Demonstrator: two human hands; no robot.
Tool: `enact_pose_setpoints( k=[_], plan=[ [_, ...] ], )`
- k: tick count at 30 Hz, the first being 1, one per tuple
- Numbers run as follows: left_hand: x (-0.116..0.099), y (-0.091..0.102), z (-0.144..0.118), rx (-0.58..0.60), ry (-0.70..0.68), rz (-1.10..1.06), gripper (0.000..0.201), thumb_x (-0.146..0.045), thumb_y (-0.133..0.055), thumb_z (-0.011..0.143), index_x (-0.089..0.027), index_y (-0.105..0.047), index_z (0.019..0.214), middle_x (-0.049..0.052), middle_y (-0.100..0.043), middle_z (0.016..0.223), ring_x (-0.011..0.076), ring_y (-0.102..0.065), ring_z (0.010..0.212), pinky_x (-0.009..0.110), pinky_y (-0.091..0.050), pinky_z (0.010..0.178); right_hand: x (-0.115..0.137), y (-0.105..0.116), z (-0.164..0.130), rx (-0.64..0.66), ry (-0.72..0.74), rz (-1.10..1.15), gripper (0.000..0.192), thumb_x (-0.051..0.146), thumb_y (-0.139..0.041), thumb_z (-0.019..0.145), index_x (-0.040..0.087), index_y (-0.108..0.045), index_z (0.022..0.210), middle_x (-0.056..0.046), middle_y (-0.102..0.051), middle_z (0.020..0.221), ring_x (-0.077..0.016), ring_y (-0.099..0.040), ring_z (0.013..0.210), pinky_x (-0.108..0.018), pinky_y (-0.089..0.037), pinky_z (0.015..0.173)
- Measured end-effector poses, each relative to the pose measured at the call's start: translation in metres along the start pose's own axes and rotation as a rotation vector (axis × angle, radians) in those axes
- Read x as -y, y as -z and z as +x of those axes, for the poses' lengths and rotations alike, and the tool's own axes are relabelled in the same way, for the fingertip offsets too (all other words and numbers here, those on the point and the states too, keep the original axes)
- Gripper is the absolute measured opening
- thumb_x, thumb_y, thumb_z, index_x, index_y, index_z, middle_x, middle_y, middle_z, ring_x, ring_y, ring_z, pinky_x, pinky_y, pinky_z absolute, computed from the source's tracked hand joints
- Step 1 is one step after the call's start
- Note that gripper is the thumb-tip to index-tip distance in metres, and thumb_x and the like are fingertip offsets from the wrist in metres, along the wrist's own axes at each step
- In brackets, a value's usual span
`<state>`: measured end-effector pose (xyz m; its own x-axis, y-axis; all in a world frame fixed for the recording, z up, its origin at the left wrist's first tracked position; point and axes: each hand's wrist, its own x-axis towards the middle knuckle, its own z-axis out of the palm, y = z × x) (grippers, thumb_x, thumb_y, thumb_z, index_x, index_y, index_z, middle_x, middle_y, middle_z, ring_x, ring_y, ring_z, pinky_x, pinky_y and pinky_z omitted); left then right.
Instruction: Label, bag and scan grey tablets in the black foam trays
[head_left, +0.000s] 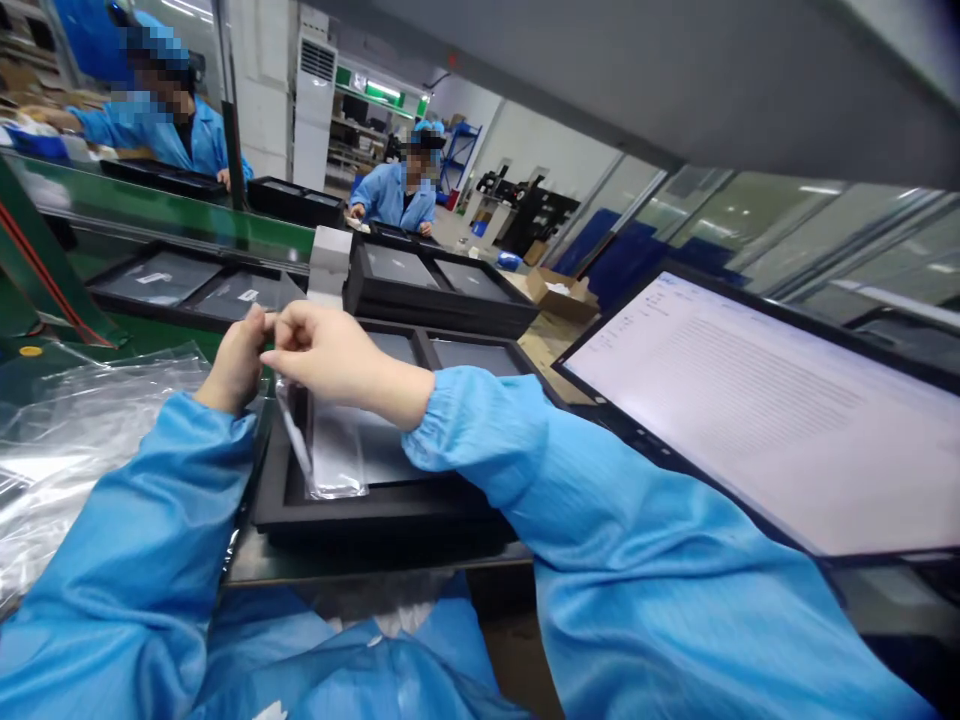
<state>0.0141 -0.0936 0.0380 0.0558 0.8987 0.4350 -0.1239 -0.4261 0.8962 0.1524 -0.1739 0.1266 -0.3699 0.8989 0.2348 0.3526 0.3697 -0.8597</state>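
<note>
Just above the black tray (pixel 390 500), both hands meet at the top edge of a clear plastic bag (pixel 334 455). The left hand (pixel 238 362) is closed into a loose fist, pinching the bag's mouth, and the right hand (pixel 330 352) pinches the same edge from the other side, fingertips nearly touching the left's; the grip looks meant to part or steady the opening. The bag hangs down from the hands, its bottom resting on a dark panel in the tray, so its weight is carried there rather than by the fingers. Left of the left hand lies a heap of loose plastic film (pixel 82 430) on the bench. Right of the right arm a lit monitor (pixel 757 420) tilts toward the person. Beyond the hands, stacked trays (pixel 435 285) wait, and two other people in blue work farther off.
</note>
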Motion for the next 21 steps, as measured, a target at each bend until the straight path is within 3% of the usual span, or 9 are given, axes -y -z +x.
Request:
enact_pose_setpoints(
  k=[2,4,7,9,11,14,18,21],
  plan=[
    [-0.005,0.002,-0.001,0.06,0.039,0.002,0.056,-0.067,-0.062,0.08,-0.018,-0.054,0.055,0.005,-0.055,0.06,0.0148,-0.05,0.06,0.028,-0.046,0.058,-0.003,-0.004,0.003,0.075,-0.008,0.051,0.031,0.021,-0.077,0.08,0.022,-0.046,0.076,0.006,-0.054,0.066,-0.0127,-0.057,0.066,-0.023,-0.047,0.062],
    [-0.012,0.002,-0.002,0.098,0.061,0.027,0.036,-0.048,-0.072,0.071,-0.017,-0.06,0.057,0.004,-0.059,0.064,0.014,-0.052,0.063,0.026,-0.045,0.06,-0.01,0.007,-0.001,0.11,-0.04,0.111,0.034,0.025,-0.08,0.08,0.022,-0.046,0.079,0.007,-0.056,0.066,-0.0126,-0.058,0.064,-0.024,-0.049,0.062],
    [-0.018,-0.003,-0.004,0.086,0.081,0.04,0.015,-0.032,-0.071,0.06,-0.018,-0.068,0.058,0.004,-0.064,0.066,0.017,-0.057,0.068,0.028,-0.051,0.067,-0.024,0.042,-0.017,-0.039,-0.089,0.083,0.032,0.033,-0.081,0.082,0.021,-0.051,0.082,0.005,-0.06,0.069,-0.0119,-0.061,0.063,-0.023,-0.05,0.061],
    [-0.018,-0.008,-0.005,0.027,0.086,0.036,0.013,-0.031,-0.068,0.06,-0.019,-0.068,0.055,0.005,-0.062,0.062,0.0186,-0.057,0.065,0.031,-0.053,0.068,-0.035,0.066,-0.028,-0.187,-0.163,0.003,0.03,0.035,-0.08,0.085,0.02,-0.053,0.082,0.005,-0.061,0.068,-0.0106,-0.059,0.058,-0.022,-0.048,0.056],
    [-0.014,-0.013,-0.006,-0.021,0.085,0.033,0.013,-0.031,-0.066,0.061,-0.019,-0.066,0.055,0.005,-0.06,0.06,0.0195,-0.057,0.065,0.033,-0.053,0.068,-0.044,0.081,-0.037,-0.238,-0.302,-0.017,0.028,0.034,-0.076,0.089,0.019,-0.054,0.082,0.002,-0.065,0.067,-0.0101,-0.058,0.052,-0.02,-0.045,0.049],
    [-0.01,-0.018,-0.009,-0.054,0.041,0.042,0.012,-0.03,-0.065,0.064,-0.02,-0.066,0.058,0.005,-0.06,0.063,0.0194,-0.058,0.067,0.032,-0.052,0.069,-0.053,0.082,-0.044,-0.157,-0.458,0.067,0.024,0.029,-0.078,0.089,0.018,-0.056,0.086,-0.003,-0.072,0.072,-0.0107,-0.061,0.05,-0.019,-0.043,0.043],
    [-0.013,-0.022,-0.015,-0.048,0.0,0.042,0.014,-0.029,-0.066,0.066,-0.019,-0.066,0.057,0.004,-0.059,0.063,0.0169,-0.055,0.066,0.029,-0.047,0.064,-0.054,0.069,-0.043,-0.07,-0.435,0.121,0.031,0.018,-0.086,0.077,0.017,-0.058,0.09,0.004,-0.067,0.061,-0.0094,-0.06,0.049,-0.016,-0.042,0.042],
    [-0.011,-0.026,-0.013,-0.081,0.037,-0.085,0.013,-0.025,-0.068,0.061,-0.015,-0.064,0.054,0.005,-0.057,0.061,0.0138,-0.051,0.061,0.027,-0.041,0.059,-0.055,0.069,-0.041,-0.025,-0.441,0.132,0.031,0.01,-0.084,0.075,0.018,-0.058,0.088,0.005,-0.066,0.059,-0.0082,-0.058,0.048,-0.016,-0.044,0.045]
  ],
)
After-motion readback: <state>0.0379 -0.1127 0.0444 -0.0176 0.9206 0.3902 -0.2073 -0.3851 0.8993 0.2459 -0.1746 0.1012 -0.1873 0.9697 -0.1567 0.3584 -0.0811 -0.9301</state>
